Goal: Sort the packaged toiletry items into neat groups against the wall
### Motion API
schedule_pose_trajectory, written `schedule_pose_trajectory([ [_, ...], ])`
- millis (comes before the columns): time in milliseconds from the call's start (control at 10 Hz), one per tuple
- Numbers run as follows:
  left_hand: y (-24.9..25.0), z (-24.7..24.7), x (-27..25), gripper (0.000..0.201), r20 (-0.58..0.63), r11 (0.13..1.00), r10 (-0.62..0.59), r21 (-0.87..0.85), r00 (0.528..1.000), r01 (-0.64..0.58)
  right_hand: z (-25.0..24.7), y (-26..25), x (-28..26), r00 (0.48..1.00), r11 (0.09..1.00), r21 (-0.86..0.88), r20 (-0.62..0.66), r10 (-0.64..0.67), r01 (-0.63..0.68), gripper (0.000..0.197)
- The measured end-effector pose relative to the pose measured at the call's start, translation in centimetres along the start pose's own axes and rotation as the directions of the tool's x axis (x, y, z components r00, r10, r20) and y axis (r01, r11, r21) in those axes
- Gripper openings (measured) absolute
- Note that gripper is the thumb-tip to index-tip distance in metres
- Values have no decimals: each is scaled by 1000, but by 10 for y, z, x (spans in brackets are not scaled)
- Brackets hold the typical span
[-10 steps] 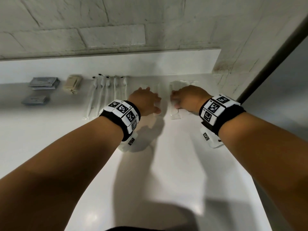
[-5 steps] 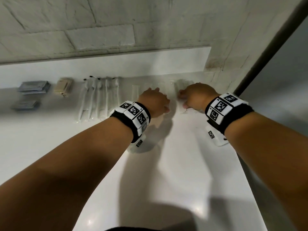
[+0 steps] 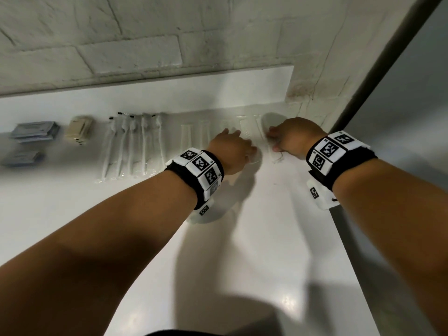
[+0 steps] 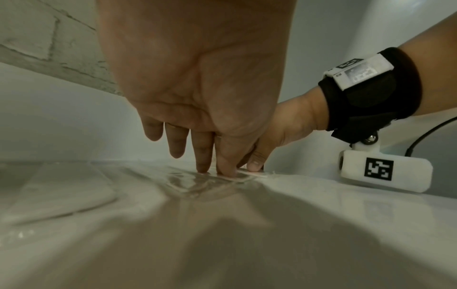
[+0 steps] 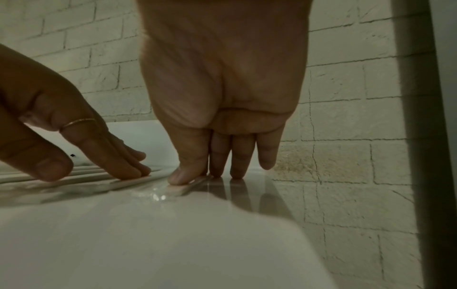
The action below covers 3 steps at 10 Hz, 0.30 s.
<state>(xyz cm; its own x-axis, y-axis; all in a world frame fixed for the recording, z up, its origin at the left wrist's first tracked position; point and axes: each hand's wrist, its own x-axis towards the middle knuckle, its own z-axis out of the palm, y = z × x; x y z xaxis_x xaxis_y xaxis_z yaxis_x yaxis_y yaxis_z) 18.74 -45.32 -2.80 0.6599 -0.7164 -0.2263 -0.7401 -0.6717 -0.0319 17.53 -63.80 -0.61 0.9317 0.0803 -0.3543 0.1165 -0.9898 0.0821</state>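
Observation:
Clear-wrapped white combs (image 3: 194, 138) lie in a row by the wall's white ledge. My left hand (image 3: 234, 147) lies over the right end of that row, and its straight fingers (image 4: 202, 158) press a clear packet (image 4: 205, 182) flat. My right hand (image 3: 288, 139) is just to the right, with its thumb (image 5: 183, 176) pressing the edge of the last clear packet (image 5: 170, 190) and its straight fingertips standing on the counter. Left of the combs lie wrapped toothbrushes (image 3: 131, 144), a beige box (image 3: 80, 128) and blue-grey packets (image 3: 34, 130).
The white counter (image 3: 266, 238) ends at a brick wall (image 3: 145, 32) behind and to the right. A dark vertical edge (image 3: 378, 76) runs down the right side. One more blue-grey packet (image 3: 21, 157) lies in front of the others.
Both hands have slid away from me toward the wall, and the clear packets under them have moved with them. The view has shifted slightly to the right.

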Motion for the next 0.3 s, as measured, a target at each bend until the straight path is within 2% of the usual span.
schedule_pose_trajectory([
  [200,4,-4,-3,40,21,999,-36,-23,999,37,-1,-1,3,1000,1000,16,14,4,-4,51],
  [300,5,-6,-8,45,-11,996,-28,-81,1000,27,-7,-2,-5,999,991,126,-21,43,-40,59],
])
